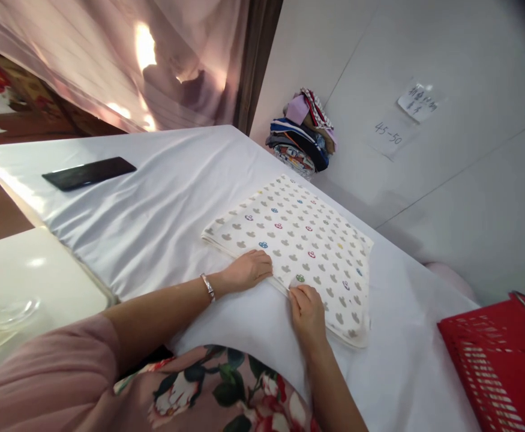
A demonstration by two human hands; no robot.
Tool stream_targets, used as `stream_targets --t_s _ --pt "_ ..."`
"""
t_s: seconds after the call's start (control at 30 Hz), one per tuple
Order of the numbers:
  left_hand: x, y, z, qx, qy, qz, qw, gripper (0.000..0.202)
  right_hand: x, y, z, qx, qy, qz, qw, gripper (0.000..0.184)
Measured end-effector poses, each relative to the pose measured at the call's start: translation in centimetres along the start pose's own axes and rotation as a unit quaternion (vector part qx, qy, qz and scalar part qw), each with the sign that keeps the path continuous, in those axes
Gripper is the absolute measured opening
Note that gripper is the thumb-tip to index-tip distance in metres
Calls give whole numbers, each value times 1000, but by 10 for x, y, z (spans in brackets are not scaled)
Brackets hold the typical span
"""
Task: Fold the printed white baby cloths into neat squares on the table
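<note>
Left hand (pixel 246 270) lies open and flat on the folded cloth (pixel 307 240), right hand (pixel 307 309) pinches its near edge; an uneven tug could skew the layers.

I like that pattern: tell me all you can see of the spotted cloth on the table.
The cloth is soft-looking cream fabric printed with rows of small grey shapes and a few coloured ones. Folded into a flat, rough square, it lies on the white-covered table. The left hand and right hand touch its near edge.

Cloth (pixel 298 240) mid-table (pixel 163 204); basket (pixel 496 360) right, phone (pixel 89 173) left.
</note>
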State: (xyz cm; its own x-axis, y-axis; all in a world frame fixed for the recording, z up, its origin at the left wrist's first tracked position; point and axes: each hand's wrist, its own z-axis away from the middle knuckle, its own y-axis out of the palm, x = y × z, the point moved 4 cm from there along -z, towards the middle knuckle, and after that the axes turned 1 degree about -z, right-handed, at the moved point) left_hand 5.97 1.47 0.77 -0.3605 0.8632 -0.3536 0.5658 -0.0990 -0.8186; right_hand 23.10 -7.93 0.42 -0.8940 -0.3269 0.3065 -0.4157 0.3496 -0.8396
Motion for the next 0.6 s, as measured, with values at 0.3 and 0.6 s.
stream_targets --t_s 0.3,0.6 --pt "0 -4 1 46 11 10 999 20 0 -1 0 46 -4 -7 999 20" --pt "5 -5 0 40 17 39 998 22 -7 1 1 56 24 -55 997 24"
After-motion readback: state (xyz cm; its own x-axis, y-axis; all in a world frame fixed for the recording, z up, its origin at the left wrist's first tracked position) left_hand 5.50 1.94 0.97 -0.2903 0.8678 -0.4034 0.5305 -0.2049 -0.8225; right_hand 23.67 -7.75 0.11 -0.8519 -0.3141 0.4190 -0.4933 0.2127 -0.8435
